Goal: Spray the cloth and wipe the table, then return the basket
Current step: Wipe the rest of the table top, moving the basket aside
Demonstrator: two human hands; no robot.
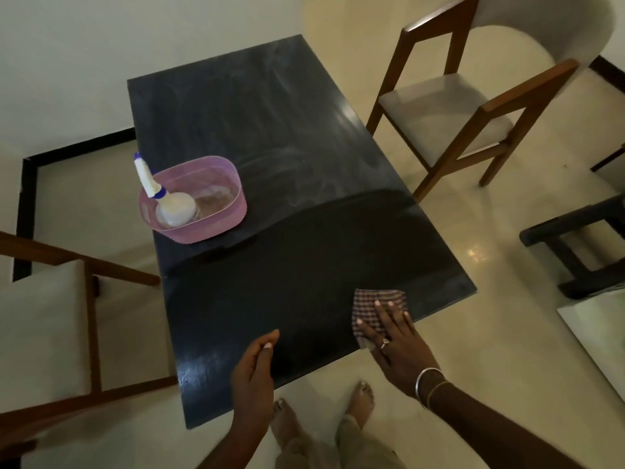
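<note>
A dark rectangular table fills the middle of the head view. On its left side stands a pink mesh basket with a white spray bottle, blue at the nozzle, leaning inside it. My right hand lies flat, fingers spread, pressing a checked cloth onto the table's near right corner. My left hand hovers at the near edge of the table, holding nothing, its fingers loosely curled. The near half of the tabletop looks darker than the smeared far half.
A wooden chair with a pale seat stands to the right of the table. Another wooden chair is close on the left. A dark low stand sits at the right edge. My bare feet are on the cream tile floor.
</note>
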